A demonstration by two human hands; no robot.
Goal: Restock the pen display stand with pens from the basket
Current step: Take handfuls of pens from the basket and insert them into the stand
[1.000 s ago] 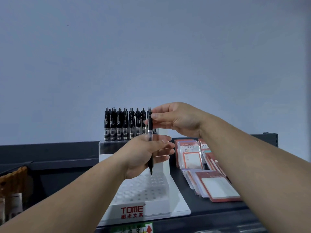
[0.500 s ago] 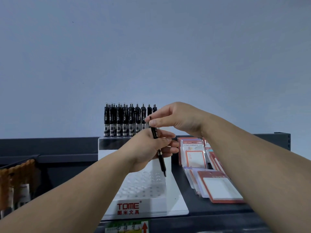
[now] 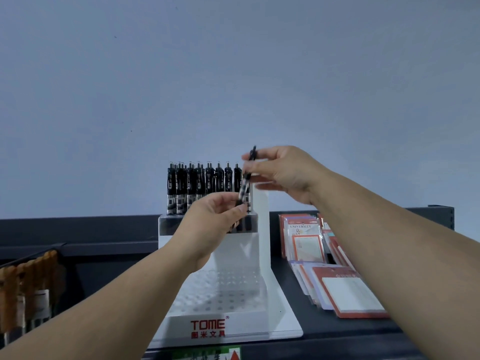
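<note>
1. Pale grey wall fills the upper frame; a dark shelf (image 3: pixel 319 328) runs across the lower third.
2. At the far lower left, the wicker basket (image 3: pixel 28 279) sits against the frame edge. What it holds is too dim to make out.
3. In the centre, the white pen display stand (image 3: pixel 244 324) rests on the shelf. Its low front tiers show bare holes. Only the raised back tier carries a row of pens (image 3: pixel 197 185), upright and packed close.
4. The left hand (image 3: pixel 210 227) is up in front of that back tier, with thumb and forefinger closed on the lower barrel of a single black pen (image 3: pixel 244 188).
5. This pen leans slightly, top to the right, at the right end of the row. Its clicker end stands above the other pens' tops, and its tip is hidden behind the left hand.
6. A second ago the pen hung lower, tip down in front of the bare tiers, and half a second ago it was tilting. Now it is lifted to the back tier and blurred with motion. It looks to be lining up for a free hole at the row's right end and is not yet seated.
7. The right hand (image 3: pixel 283 172) pinches the upper barrel between thumb and forefinger, its other fingers loosely curled.
8. At the right of the frame, packs of notepads (image 3: pixel 306 240) lie on the shelf, apart from both hands.
</note>
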